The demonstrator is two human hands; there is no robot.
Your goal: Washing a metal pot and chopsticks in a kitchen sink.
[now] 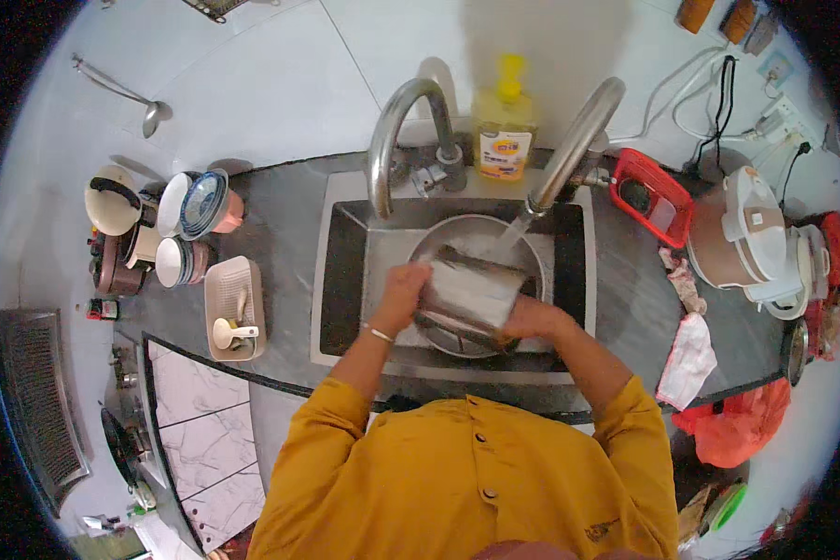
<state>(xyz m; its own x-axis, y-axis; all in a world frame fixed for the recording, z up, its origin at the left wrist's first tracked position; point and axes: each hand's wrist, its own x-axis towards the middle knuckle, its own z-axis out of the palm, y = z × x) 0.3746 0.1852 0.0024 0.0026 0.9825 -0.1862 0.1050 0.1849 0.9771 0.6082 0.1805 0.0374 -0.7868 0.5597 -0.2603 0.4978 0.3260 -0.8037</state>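
A shiny metal container (472, 290), blurred by motion, is held between my two hands over a round metal basin (486, 225) in the sink (392, 245). My left hand (404, 290) grips its left side; my right hand (532, 318) is at its lower right edge. From the right-hand faucet (577, 143), water runs down into the basin just behind the container. The left-hand faucet (409, 98) arches over the sink with no water seen. Between the two faucets, behind the sink, stands a yellow pump bottle of liquid soap (505, 143).
Left on the counter are a beige plastic basket (212, 308) with spoons and stacked bowls (203, 199). To the right are a red plastic basket (626, 171), crumpled cloths (689, 357) and a rice cooker (727, 238). A red plastic bag (741, 427) hangs at the counter's front right.
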